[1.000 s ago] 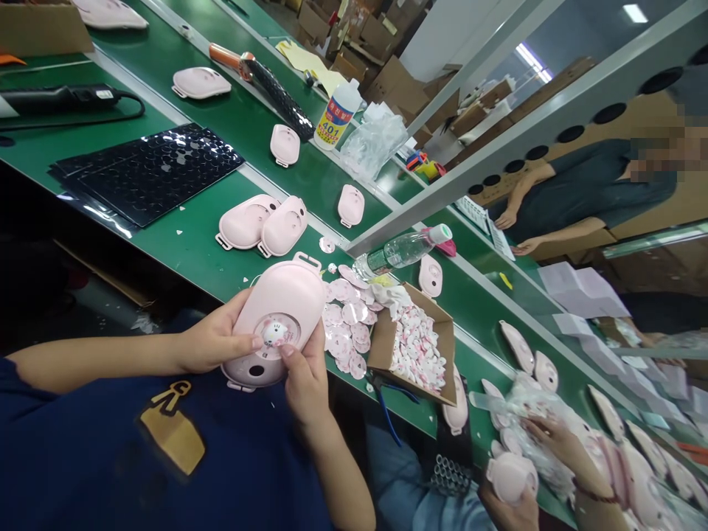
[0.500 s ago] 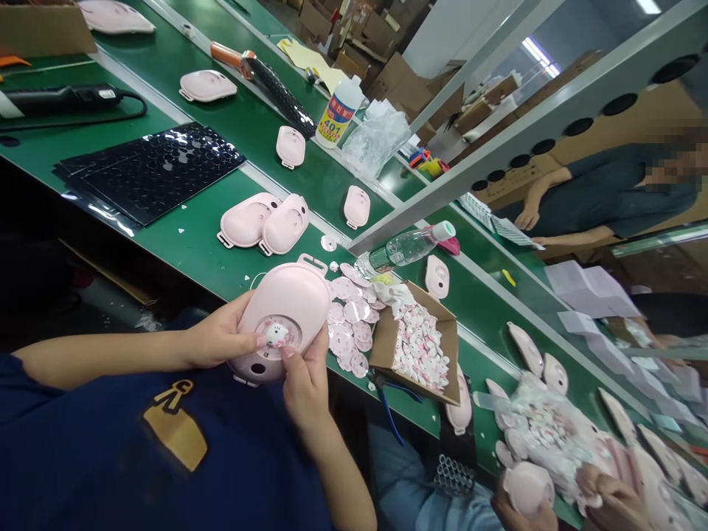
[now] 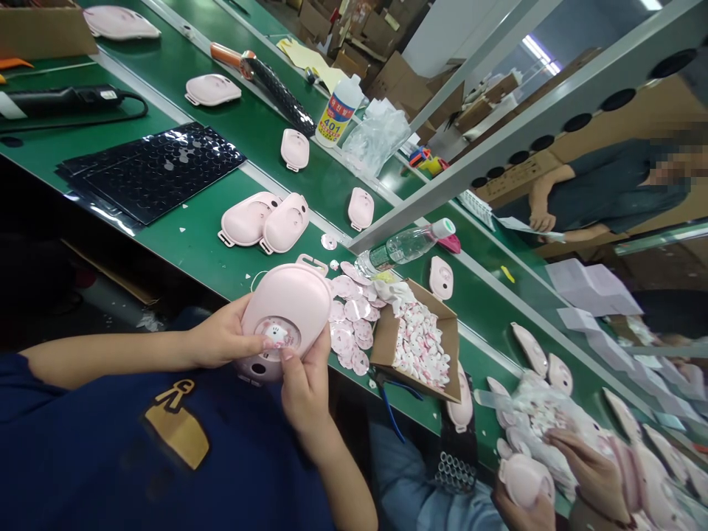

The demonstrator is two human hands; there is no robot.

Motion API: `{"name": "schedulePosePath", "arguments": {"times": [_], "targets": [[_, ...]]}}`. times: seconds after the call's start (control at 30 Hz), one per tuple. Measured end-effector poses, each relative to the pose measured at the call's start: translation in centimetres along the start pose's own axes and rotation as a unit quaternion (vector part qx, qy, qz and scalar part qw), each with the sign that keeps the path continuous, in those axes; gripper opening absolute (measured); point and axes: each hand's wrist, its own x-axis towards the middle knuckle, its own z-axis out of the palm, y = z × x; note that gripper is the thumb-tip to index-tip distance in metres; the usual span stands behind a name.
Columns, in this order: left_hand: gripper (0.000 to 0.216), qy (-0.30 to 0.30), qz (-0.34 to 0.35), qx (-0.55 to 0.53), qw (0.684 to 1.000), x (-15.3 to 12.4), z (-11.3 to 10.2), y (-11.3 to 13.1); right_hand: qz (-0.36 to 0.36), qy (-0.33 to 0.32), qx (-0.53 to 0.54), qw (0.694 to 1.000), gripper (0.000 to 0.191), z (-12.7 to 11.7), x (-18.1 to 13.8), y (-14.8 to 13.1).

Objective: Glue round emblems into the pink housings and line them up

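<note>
Both hands hold a pale pink oval plastic case [image 3: 293,295] in front of my chest, tilted toward me. A white cartoon cat piece [image 3: 275,331] sits in its round recess. My left hand [image 3: 226,332] grips the left edge, its thumb pressing on the cat piece. My right hand [image 3: 304,380] wraps the lower right side, with the thumb at the recess rim. Beyond the case lies a pile of round pink stickers [image 3: 348,324]. Beside it, a cardboard box [image 3: 450,339] holds many small cat pieces [image 3: 423,343].
Two pink cases [image 3: 285,225] rest on the green bench beside black sheets [image 3: 160,169]. A clear bottle [image 3: 398,248] lies against a metal post. More cases, including one case [image 3: 295,150], sit on the green belt near a glue bottle [image 3: 338,110]. A co-worker's hands [image 3: 594,472] work at lower right.
My left thumb has shifted slightly right across the cat piece. Cases on the belt have slid a little right. The co-worker's hand has moved up toward the plastic bag.
</note>
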Motion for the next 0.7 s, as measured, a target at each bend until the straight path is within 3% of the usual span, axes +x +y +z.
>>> {"name": "schedulePosePath", "arguments": {"times": [0.43, 0.7], "targets": [[0.067, 0.019, 0.005, 0.025, 0.999, -0.45, 0.06, 0.51, -0.004, -0.001, -0.03, 1.0, 0.071, 0.17, 0.07, -0.38], [0.079, 0.003, 0.001, 0.03, 1.0, -0.12, -0.33, 0.84, -0.016, 0.004, -0.029, 0.999, 0.072, 0.69, 0.32, 0.33]]}}
